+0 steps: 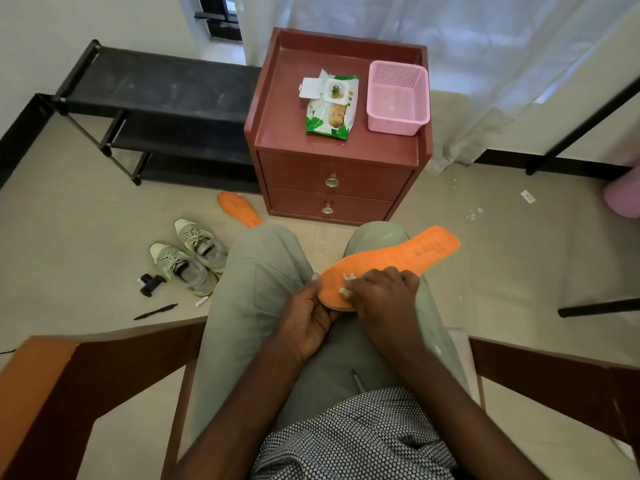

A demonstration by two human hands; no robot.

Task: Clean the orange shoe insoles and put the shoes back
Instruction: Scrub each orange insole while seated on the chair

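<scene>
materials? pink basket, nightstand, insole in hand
Pink basket: looks like moulded plastic, with perforated mesh walls and a slight sheen.
Nightstand: probably laminated board, given its smooth reddish-brown satin surface; the knobs look metal.
Insole: likely foam with an orange fabric face, matte, with a thin pale edge.

One orange insole (398, 259) lies flat across the person's lap, with its heel end held by the hands and its toe end sticking out to the right past the knee. The other orange insole (238, 208) lies on the floor beside the red-brown cabinet, partly hidden behind a knee. The two grey-green shoes (188, 256) sit side by side on the floor to the left, standing upright with their laces done up.
</scene>
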